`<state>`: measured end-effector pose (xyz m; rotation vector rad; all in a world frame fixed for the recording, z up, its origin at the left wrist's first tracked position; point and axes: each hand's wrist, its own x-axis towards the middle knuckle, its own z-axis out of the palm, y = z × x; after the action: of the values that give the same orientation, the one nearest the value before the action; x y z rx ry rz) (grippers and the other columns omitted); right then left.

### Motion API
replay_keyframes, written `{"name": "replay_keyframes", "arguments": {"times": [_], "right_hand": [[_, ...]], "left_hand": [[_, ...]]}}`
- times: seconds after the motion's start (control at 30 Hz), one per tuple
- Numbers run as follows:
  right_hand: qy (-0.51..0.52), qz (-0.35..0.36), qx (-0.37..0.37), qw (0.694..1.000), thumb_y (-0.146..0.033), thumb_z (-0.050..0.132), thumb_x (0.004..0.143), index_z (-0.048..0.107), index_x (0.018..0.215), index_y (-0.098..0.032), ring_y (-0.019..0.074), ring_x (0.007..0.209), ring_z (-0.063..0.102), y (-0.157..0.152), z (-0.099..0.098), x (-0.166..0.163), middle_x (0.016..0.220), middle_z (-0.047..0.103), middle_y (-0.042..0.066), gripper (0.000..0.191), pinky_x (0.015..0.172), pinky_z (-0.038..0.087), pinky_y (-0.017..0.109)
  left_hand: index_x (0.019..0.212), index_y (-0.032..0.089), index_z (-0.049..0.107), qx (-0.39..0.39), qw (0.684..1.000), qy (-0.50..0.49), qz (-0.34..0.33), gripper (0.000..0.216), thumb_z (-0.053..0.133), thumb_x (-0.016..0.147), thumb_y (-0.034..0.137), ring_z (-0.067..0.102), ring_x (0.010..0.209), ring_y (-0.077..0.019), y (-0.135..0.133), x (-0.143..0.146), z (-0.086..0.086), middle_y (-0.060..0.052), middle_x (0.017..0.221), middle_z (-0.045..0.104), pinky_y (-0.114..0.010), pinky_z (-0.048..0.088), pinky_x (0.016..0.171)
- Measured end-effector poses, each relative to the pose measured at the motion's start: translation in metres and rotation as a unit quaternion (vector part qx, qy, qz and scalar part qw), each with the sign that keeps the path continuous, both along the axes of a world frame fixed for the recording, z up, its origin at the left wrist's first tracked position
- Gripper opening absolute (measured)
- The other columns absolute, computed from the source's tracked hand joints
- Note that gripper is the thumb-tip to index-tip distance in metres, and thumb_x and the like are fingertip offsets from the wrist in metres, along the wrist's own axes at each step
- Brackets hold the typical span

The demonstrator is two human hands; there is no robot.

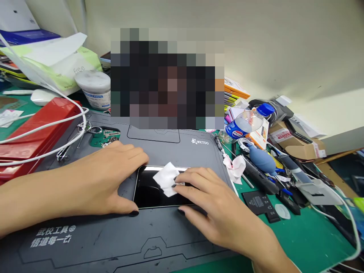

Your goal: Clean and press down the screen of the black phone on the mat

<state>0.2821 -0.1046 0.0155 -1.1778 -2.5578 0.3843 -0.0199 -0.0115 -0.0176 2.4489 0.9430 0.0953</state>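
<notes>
A black-screened smartphone (148,189) lies flat and sideways on a grey work mat (113,242). My left hand (116,178) grips its left end, thumb along the near edge and fingers at the far edge. On the screen rests a small crumpled white wipe (167,178). The fingertips of my right hand (207,201) press on the wipe's right side, and its thumb is by the phone's near edge. My right hand covers the phone's right end.
At left are a red box (36,129), a white cable (51,125), scissors (88,129) and a paste tub (95,91). At right stand a Pepsi bottle (247,121), a blue air blower (262,160), a black battery (257,203) and crumpled tissue (235,168). A pixelated patch hides the back middle.
</notes>
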Motion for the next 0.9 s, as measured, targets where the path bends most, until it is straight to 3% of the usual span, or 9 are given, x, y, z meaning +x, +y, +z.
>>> {"name": "replay_keyframes", "arguments": {"times": [0.13, 0.2, 0.3, 0.4, 0.47, 0.57, 0.63, 0.77, 0.9], "right_hand": [[-0.003, -0.033, -0.003, 0.999, -0.022, 0.066, 0.112, 0.078, 0.099, -0.018, 0.0265, 0.097, 0.069, -0.005, -0.001, -0.005, 0.099, 0.081, 0.006, 0.018, 0.085, 0.054, 0.044], [0.015, 0.000, -0.022, 1.000, -0.027, 0.070, 0.111, 0.079, 0.107, -0.018, 0.0266, 0.107, 0.071, -0.006, -0.002, -0.009, 0.111, 0.083, 0.006, 0.012, 0.095, 0.055, 0.044], [0.013, 0.018, -0.008, 1.000, -0.034, 0.074, 0.111, 0.077, 0.128, -0.016, 0.0300, 0.128, 0.070, -0.004, -0.004, -0.014, 0.136, 0.082, 0.010, 0.025, 0.113, 0.052, 0.046], [-0.014, -0.052, 0.024, 0.998, -0.034, 0.074, 0.111, 0.079, 0.118, -0.017, 0.0310, 0.118, 0.071, -0.004, -0.003, -0.016, 0.122, 0.084, 0.010, 0.019, 0.104, 0.057, 0.046], [-0.009, -0.046, 0.013, 0.999, -0.038, 0.076, 0.110, 0.079, 0.115, -0.019, 0.0297, 0.115, 0.073, -0.005, -0.002, -0.018, 0.118, 0.085, 0.008, 0.019, 0.103, 0.059, 0.045], [-0.024, 0.010, 0.004, 1.000, -0.050, 0.076, 0.109, 0.076, 0.135, -0.021, 0.0331, 0.133, 0.071, -0.007, -0.004, -0.021, 0.141, 0.083, 0.008, 0.039, 0.117, 0.055, 0.052], [-0.046, -0.012, 0.032, 0.998, -0.050, 0.073, 0.111, 0.074, 0.141, -0.019, 0.0360, 0.138, 0.070, -0.005, -0.006, -0.020, 0.148, 0.080, 0.010, 0.043, 0.120, 0.053, 0.056], [-0.033, -0.084, 0.103, 0.991, -0.036, 0.071, 0.111, 0.079, 0.119, -0.020, 0.0333, 0.118, 0.075, 0.001, -0.005, -0.012, 0.121, 0.087, 0.007, 0.020, 0.102, 0.060, 0.051], [0.011, -0.062, 0.100, 0.993, -0.025, 0.075, 0.107, 0.075, 0.098, -0.022, 0.0254, 0.099, 0.073, 0.000, -0.004, -0.007, 0.097, 0.083, 0.002, 0.009, 0.087, 0.060, 0.039]], "left_hand": [[0.104, 0.024, 0.072, 0.003, 1.000, 0.009, 0.004, 0.053, 0.101, 0.064, 0.045, 0.071, 0.095, -0.0333, 0.000, 0.002, 0.001, -0.004, 0.103, 0.076, -0.046, 0.051, 0.088], [0.103, 0.023, 0.072, -0.004, 1.000, 0.028, 0.011, 0.053, 0.102, 0.063, 0.043, 0.070, 0.097, -0.0345, -0.001, 0.005, 0.003, -0.005, 0.103, 0.075, -0.047, 0.051, 0.090], [0.112, 0.022, 0.073, -0.017, 0.999, 0.047, 0.015, 0.056, 0.100, 0.065, 0.036, 0.071, 0.104, -0.0368, -0.002, 0.008, 0.008, -0.006, 0.111, 0.076, -0.052, 0.050, 0.099], [0.109, 0.021, 0.071, -0.016, 0.998, 0.056, 0.011, 0.052, 0.099, 0.066, 0.031, 0.071, 0.103, -0.0366, -0.004, 0.011, 0.011, -0.006, 0.108, 0.075, -0.052, 0.050, 0.100], [0.102, 0.021, 0.069, -0.013, 0.998, 0.063, 0.008, 0.049, 0.100, 0.065, 0.030, 0.070, 0.100, -0.0358, -0.005, 0.013, 0.012, -0.006, 0.104, 0.074, -0.049, 0.050, 0.095], [0.106, 0.021, 0.068, -0.017, 0.998, 0.063, 0.003, 0.053, 0.101, 0.065, 0.029, 0.070, 0.104, -0.0358, -0.005, 0.014, 0.013, -0.007, 0.109, 0.074, -0.048, 0.050, 0.097], [0.110, 0.020, 0.068, -0.019, 0.998, 0.062, 0.002, 0.055, 0.101, 0.067, 0.030, 0.070, 0.107, -0.0358, -0.005, 0.015, 0.014, -0.007, 0.113, 0.074, -0.050, 0.049, 0.101], [0.102, 0.021, 0.064, -0.022, 0.997, 0.077, 0.004, 0.052, 0.101, 0.068, 0.030, 0.068, 0.105, -0.0346, -0.005, 0.016, 0.016, -0.006, 0.110, 0.072, -0.049, 0.049, 0.100], [0.097, 0.022, 0.059, -0.030, 0.996, 0.083, 0.007, 0.052, 0.102, 0.068, 0.028, 0.066, 0.104, -0.0334, -0.004, 0.019, 0.018, -0.005, 0.108, 0.070, -0.049, 0.048, 0.101]]}}
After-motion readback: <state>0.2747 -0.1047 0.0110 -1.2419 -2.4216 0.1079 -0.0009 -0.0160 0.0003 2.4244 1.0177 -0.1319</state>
